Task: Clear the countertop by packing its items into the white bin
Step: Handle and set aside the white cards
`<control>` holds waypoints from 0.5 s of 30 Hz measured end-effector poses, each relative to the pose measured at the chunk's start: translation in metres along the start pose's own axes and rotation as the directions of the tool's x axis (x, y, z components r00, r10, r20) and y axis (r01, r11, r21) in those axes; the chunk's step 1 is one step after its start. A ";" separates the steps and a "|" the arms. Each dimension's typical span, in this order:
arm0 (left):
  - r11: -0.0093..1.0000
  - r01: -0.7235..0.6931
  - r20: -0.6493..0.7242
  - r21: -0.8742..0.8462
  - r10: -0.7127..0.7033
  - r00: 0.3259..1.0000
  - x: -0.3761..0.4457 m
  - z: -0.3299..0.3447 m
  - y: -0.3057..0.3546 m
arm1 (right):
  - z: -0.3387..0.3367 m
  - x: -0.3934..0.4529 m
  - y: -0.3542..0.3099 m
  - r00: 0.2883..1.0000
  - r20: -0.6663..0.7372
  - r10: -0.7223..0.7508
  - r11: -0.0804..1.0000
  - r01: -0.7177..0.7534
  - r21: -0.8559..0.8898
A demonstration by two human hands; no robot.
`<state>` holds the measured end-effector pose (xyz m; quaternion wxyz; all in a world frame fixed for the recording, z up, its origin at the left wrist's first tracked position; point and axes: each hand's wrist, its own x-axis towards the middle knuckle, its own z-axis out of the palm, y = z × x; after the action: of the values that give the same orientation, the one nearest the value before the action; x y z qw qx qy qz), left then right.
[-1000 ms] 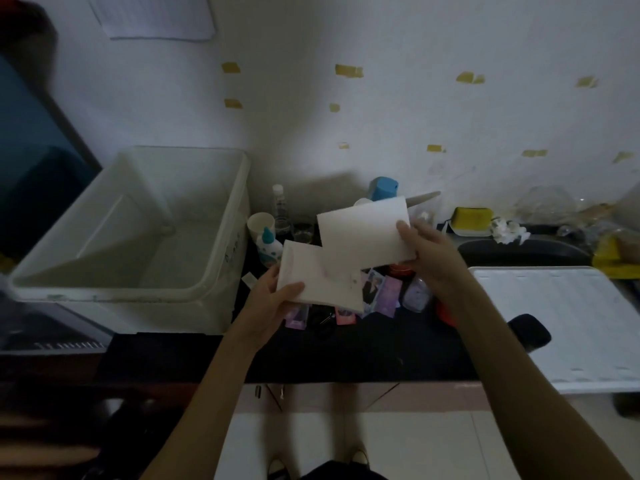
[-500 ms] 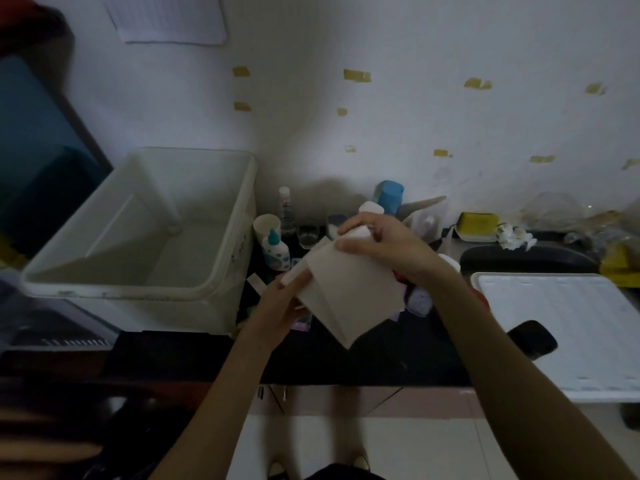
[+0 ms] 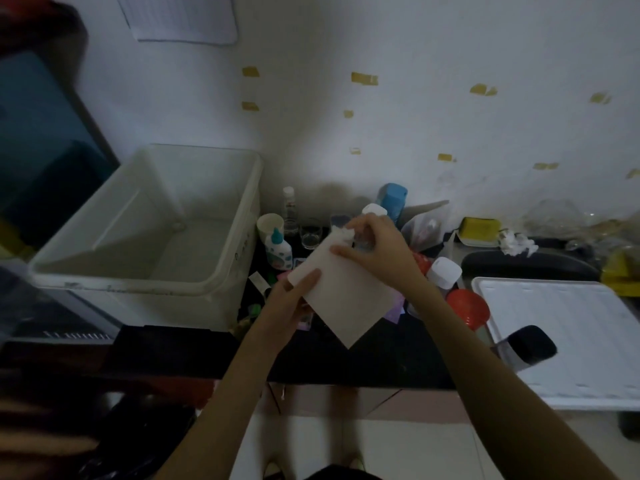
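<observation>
Both hands hold a stack of white cards (image 3: 349, 299) above the dark countertop (image 3: 381, 362), tilted with one corner pointing down. My left hand (image 3: 294, 299) grips the stack's left edge, thumb on top. My right hand (image 3: 377, 251) pinches its upper corner from above. The white bin (image 3: 221, 278) stands to the left, its inside bare. Behind the cards sit a paper cup (image 3: 268, 225), a glue bottle (image 3: 277, 249), a small clear bottle (image 3: 289, 211), a glass (image 3: 310, 234) and a blue-capped container (image 3: 393, 202).
A white-capped jar (image 3: 445, 271) and a red lid (image 3: 467, 308) lie right of my hands. A white tray (image 3: 568, 334) with a black object (image 3: 528, 344) on it covers the right side. A yellow sponge (image 3: 479, 228) and crumpled tissue (image 3: 516, 240) lie at the back right.
The two separate white cards were brought together into one stack. My right hand moved from the right card's edge to the stack's top corner; the stack turned corner-down.
</observation>
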<state>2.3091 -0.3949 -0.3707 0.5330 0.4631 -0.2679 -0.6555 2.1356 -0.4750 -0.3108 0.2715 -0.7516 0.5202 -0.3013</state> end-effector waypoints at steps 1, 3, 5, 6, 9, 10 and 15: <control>0.999 -0.008 -0.022 -0.037 0.008 1.000 0.001 -0.003 -0.001 | -0.004 -0.002 0.005 0.993 0.016 0.113 0.991 -0.114 0.070; 0.991 -0.020 -0.045 -0.130 0.014 0.999 0.004 -0.008 -0.004 | -0.015 -0.010 0.014 0.912 0.211 0.351 0.889 -0.395 0.231; 0.972 -0.021 -0.069 -0.234 0.005 0.998 0.007 -0.011 -0.006 | -0.018 -0.021 0.020 0.799 0.431 0.420 0.716 -0.583 0.383; 0.961 -0.022 -0.088 -0.274 -0.002 0.996 0.008 -0.011 -0.008 | -0.016 -0.026 0.022 0.766 0.498 0.407 0.607 -0.634 0.479; 0.938 -0.015 -0.120 -0.346 -0.028 0.992 0.010 -0.006 -0.011 | -0.004 -0.036 0.024 0.730 0.563 0.386 0.331 -0.680 0.654; 0.939 -0.010 -0.112 -0.344 -0.030 0.993 0.011 -0.006 -0.011 | 0.000 -0.037 0.023 0.732 0.552 0.399 0.318 -0.675 0.665; 0.981 -0.041 -0.131 0.191 0.067 0.989 0.014 -0.023 0.007 | -0.005 -0.037 0.021 0.805 0.386 0.450 0.500 -0.585 0.638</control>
<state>2.3329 -0.4070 -0.3798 0.5216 0.5476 -0.3041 -0.5792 2.1084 -0.4467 -0.3290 0.6690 -0.4086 0.5306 -0.3223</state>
